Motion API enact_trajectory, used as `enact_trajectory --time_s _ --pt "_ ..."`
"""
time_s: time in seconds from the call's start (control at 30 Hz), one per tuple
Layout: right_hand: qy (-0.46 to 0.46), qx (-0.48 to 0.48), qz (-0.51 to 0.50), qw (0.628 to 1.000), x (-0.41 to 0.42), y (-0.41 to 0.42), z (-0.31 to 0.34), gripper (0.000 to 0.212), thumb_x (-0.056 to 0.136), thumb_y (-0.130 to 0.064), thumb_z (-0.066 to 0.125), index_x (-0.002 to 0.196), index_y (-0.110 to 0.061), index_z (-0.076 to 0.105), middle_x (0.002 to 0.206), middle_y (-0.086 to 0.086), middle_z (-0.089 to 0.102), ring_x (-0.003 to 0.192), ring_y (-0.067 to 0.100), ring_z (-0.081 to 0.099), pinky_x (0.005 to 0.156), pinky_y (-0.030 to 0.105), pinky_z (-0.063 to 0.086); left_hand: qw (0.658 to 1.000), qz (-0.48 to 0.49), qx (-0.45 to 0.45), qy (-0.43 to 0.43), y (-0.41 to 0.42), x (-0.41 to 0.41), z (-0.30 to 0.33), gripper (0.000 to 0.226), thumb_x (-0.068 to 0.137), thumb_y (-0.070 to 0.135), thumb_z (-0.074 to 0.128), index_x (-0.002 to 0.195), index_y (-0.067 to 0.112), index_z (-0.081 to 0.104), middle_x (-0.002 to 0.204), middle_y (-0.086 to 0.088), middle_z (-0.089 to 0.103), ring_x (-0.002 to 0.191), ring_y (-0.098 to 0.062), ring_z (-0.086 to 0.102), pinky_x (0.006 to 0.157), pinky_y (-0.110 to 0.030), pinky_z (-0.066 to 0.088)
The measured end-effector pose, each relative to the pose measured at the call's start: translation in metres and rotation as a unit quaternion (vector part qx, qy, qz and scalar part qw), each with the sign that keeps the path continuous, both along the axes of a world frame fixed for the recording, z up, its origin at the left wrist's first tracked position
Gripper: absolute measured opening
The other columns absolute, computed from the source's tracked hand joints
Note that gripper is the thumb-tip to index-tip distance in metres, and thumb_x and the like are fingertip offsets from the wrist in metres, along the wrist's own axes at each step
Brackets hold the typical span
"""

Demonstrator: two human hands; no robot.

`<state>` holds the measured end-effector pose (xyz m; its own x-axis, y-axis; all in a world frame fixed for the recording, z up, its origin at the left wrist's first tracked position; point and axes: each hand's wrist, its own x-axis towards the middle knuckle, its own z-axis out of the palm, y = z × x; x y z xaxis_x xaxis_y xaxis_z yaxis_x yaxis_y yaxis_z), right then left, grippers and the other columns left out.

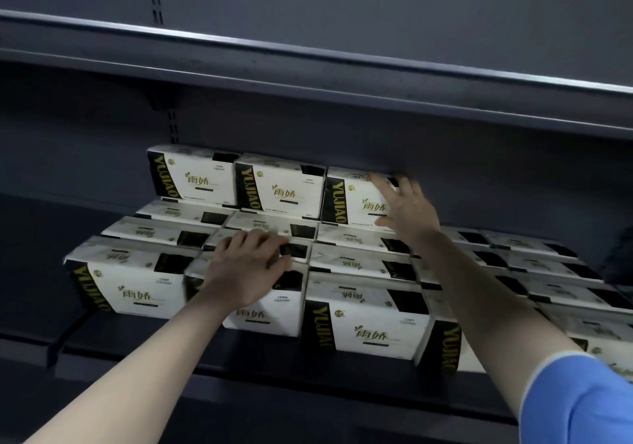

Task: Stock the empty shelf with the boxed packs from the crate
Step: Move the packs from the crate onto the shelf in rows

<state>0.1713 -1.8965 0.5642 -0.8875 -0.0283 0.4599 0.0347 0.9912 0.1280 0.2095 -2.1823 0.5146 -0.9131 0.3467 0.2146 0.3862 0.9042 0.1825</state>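
Several white packs with black and gold "YUJIAO" bands fill the dark shelf (239, 351) in rows. Three more stand as a second layer at the back; the rightmost of these (346, 200) has my right hand (407, 208) flat against its front, fingers spread. My left hand (248, 263) rests palm down on top of a front-row pack (263, 313), fingers curled over its top edge. Neither hand lifts a pack. The crate is out of view.
The shelf above (308, 66) overhangs the packs closely. The left part of the stocked shelf (34, 255) is bare dark board. Lower packs continue to the right (548, 265) toward a dark object at the frame edge.
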Motion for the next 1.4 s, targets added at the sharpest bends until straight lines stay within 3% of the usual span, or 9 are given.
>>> enact_trajectory --time_s 0.13,0.23,0.4,0.53,0.67,0.83,1.03,1.2,1.4 --pt "-0.019 0.037 -0.009 0.999 0.003 -0.001 0.005 0.096 0.08 -0.05 0.064 0.149 -0.032 0.0 0.146 0.016 0.023 0.136 0.032 0.02 0.11 0.044 0.023 1.0 0.001 0.003 -0.01 0.001 0.0 0.001 0.075 0.074 0.066 0.004 0.143 0.044 0.026 0.148 0.01 0.026 0.136 -0.016 0.021 0.11 -0.037 0.013" --pt "0.001 0.038 -0.023 0.999 0.015 -0.006 0.006 0.089 0.086 -0.061 0.044 0.15 -0.022 -0.003 0.151 0.02 0.017 0.141 0.034 0.012 0.115 0.043 0.006 1.0 0.003 -0.006 -0.011 0.002 0.001 0.002 0.065 0.082 0.061 0.01 0.143 0.043 0.026 0.148 0.009 0.027 0.136 -0.017 0.021 0.11 -0.037 0.014" --pt "-0.002 -0.05 -0.002 0.999 0.058 -0.019 0.005 0.069 0.095 -0.054 0.027 0.149 -0.014 0.014 0.151 0.017 0.022 0.139 0.031 0.02 0.113 0.039 0.018 1.0 0.005 -0.014 -0.013 0.002 0.001 0.004 0.053 0.094 0.058 0.017 0.144 0.042 0.025 0.149 0.007 0.026 0.137 -0.018 0.021 0.11 -0.038 0.015" --pt "-0.014 -0.089 0.022 0.996 0.11 -0.034 0.0 0.076 0.087 -0.06 0.013 0.147 -0.013 0.024 0.15 0.016 0.028 0.139 0.03 0.024 0.112 0.038 0.019 1.0 0.01 -0.021 -0.019 0.003 0.004 0.007 0.05 0.097 0.055 0.022 0.145 0.04 0.025 0.152 0.005 0.026 0.138 -0.02 0.022 0.11 -0.039 0.016" --pt "-0.033 -0.126 0.044 0.991 0.157 -0.046 -0.015 0.061 0.097 -0.049 0.028 0.147 -0.015 0.027 0.151 0.014 0.027 0.139 0.029 0.021 0.112 0.037 0.016 0.999 0.025 0.024 0.007 0.003 0.02 0.008 0.058 0.096 0.059 0.019 0.145 0.03 0.032 0.151 -0.002 0.034 0.138 -0.024 0.027 0.111 -0.04 0.018" --pt "0.021 -0.132 0.076 0.988 0.198 -0.054 -0.051 0.054 0.096 -0.044 0.041 0.137 -0.008 0.044 0.137 0.023 0.044 0.128 0.04 0.036 0.102 0.045 0.032 0.994 0.026 0.076 0.076 -0.015 0.061 -0.023 0.058 0.1 0.051 0.027 0.149 0.021 0.027 0.157 -0.007 0.023 0.145 -0.024 0.015 0.118 -0.039 0.009" --pt "0.033 -0.148 0.145 0.978 0.242 -0.086 -0.108 0.048 0.095 -0.036 0.043 0.128 -0.003 0.05 0.132 0.022 0.048 0.123 0.039 0.042 0.102 0.045 0.033 0.983 0.042 0.122 0.131 -0.045 0.13 -0.076 0.06 0.097 0.049 0.028 0.146 0.016 0.035 0.153 -0.015 0.03 0.142 -0.033 0.022 0.115 -0.048 0.019" --pt "-0.03 -0.169 0.168 0.971 0.281 -0.126 -0.182 0.05 0.093 -0.037 0.04 0.127 -0.003 0.053 0.131 0.023 0.05 0.122 0.037 0.045 0.107 0.043 0.029 0.984 0.067 0.151 0.07 -0.076 0.186 -0.148 0.056 0.099 0.044 0.034 0.148 0.018 0.03 0.156 -0.01 0.023 0.145 -0.029 0.016 0.116 -0.043 0.015" --pt "-0.171 -0.173 0.138 0.96 0.319 -0.172 -0.298 0.053 0.093 -0.041 0.033 0.129 -0.006 0.051 0.133 0.02 0.05 0.122 0.035 0.047 0.106 0.043 0.034 0.985 0.093 0.124 -0.078 -0.126 0.235 -0.265 0.064 0.094 0.056 0.03 0.149 0.021 0.029 0.156 -0.006 0.024 0.145 -0.024 0.017 0.116 -0.04 0.016"
